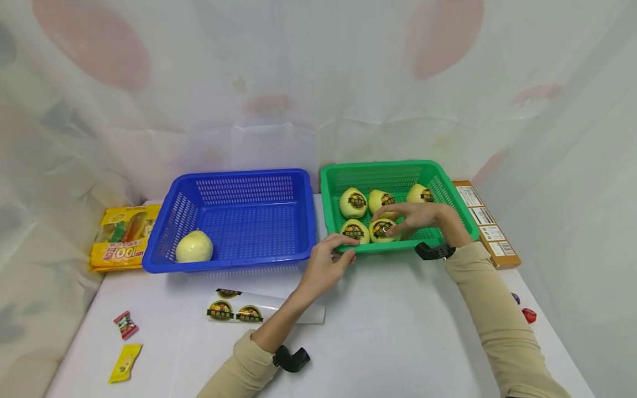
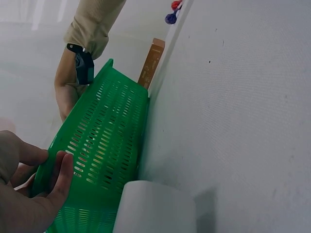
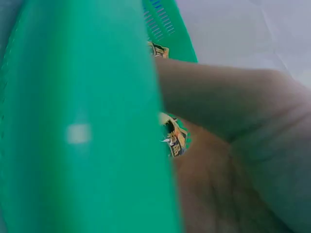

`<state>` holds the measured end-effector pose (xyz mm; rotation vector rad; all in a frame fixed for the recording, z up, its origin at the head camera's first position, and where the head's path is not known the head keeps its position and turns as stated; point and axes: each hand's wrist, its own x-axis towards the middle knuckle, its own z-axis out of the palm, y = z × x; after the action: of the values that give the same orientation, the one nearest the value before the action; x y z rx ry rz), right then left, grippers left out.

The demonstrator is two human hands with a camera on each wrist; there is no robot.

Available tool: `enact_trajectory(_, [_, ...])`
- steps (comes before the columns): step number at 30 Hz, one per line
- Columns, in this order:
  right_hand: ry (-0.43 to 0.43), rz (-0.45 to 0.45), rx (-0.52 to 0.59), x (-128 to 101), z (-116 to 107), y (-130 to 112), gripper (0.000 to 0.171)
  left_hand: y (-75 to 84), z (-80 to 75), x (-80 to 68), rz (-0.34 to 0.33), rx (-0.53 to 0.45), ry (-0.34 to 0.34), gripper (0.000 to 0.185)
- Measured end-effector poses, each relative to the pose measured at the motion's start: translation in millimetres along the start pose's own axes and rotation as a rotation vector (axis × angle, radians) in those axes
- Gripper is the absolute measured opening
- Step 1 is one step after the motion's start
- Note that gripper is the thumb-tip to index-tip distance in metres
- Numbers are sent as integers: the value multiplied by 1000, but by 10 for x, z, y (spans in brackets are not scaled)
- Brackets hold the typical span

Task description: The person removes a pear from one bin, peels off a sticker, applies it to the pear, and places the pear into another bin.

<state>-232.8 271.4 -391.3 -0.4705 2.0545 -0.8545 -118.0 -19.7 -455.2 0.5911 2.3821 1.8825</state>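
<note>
A green basket point(image 1: 388, 166) holds several yellow pears with round dark labels. My right hand point(image 1: 403, 218) reaches into it, and its fingers and thumb curl round the front pear point(image 1: 379, 231). In the right wrist view the green basket wall point(image 3: 82, 121) fills the left, with the right hand point(image 3: 233, 145) beside a label point(image 3: 175, 138). My left hand point(image 1: 335, 251) grips the basket's front rim near its left corner, thumb on top. The left wrist view shows the left hand point(image 2: 34, 189) on the green basket's slotted wall point(image 2: 107, 141).
A blue basket point(image 1: 239, 176) at left holds one unlabelled pear point(image 1: 194, 246). A sticker sheet point(image 1: 249, 310) lies in front of it. A snack bag point(image 1: 124, 235), two small sweets point(image 1: 125, 324) and a brown box point(image 1: 487, 224) lie around. A pale curtain rings the table.
</note>
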Motion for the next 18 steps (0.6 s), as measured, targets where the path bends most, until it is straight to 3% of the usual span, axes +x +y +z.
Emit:
enact_trajectory(10, [-60, 45, 43, 35, -100, -94, 59, 6, -10, -2, 8, 2, -4, 22])
enact_trajectory(18, [-34, 59, 31, 17, -43, -29, 68, -7, -4, -8, 2, -12, -2, 22])
